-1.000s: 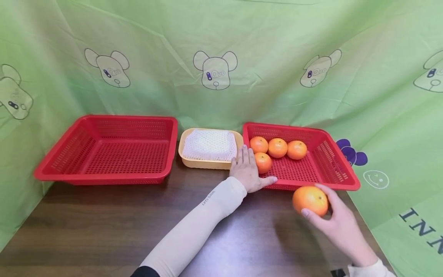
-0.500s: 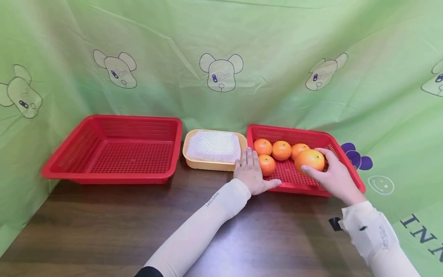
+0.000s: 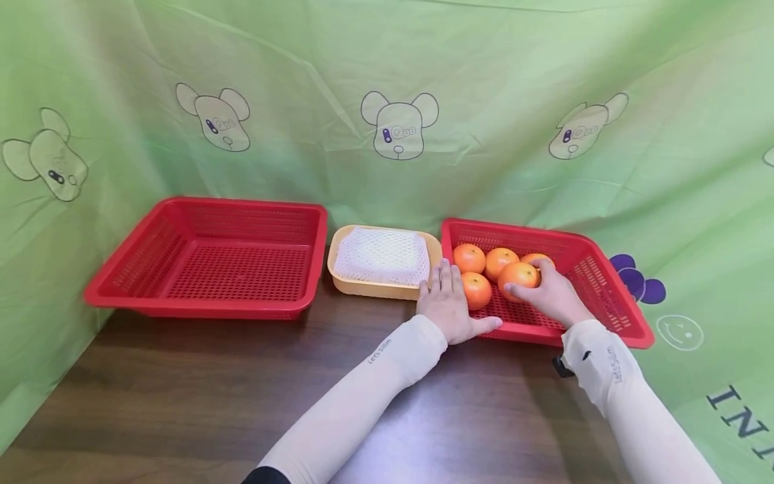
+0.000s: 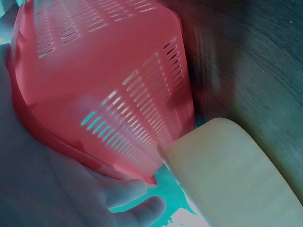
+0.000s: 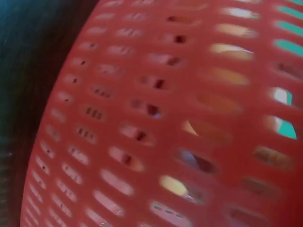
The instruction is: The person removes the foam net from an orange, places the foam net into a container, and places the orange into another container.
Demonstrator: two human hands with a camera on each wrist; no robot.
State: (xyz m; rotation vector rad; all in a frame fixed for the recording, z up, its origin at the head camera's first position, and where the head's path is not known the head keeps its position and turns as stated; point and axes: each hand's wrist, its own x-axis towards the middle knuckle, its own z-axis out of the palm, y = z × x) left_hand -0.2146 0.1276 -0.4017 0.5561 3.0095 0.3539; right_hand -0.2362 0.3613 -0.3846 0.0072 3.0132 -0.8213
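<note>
Held orange (image 3: 519, 276): round, with no long axis and no stem end clear enough to tell a heading; sat low inside the right red basket (image 3: 611, 316), near its middle, just in front of the back row of three oranges (image 3: 469, 258) and just right of the lone front orange (image 3: 476, 290). Gripped by the right hand (image 3: 553, 296), fingers curled over the top and far side, thumb on the near side; whether the fruit touched the basket floor could not be told. Right forearm, in a pale sleeve (image 3: 611, 366), reached in over the near rim from the desk's near right corner. Left hand (image 3: 449, 308) lay flat, palm down, fingers straight and pointing away, on the near left corner of the same basket, thumb spread along the near rim; holding nothing, only pressing. In the left wrist view, the basket's slotted wall against the palm, with the yellow tray (image 4: 236, 175) just beside it. On the desk (image 3: 181, 390), that tray with white foam netting (image 3: 382, 256) stood between the two baskets at the back edge; left red basket (image 3: 121, 282) toward the back left corner. Right wrist view: only blurred red mesh.
</note>
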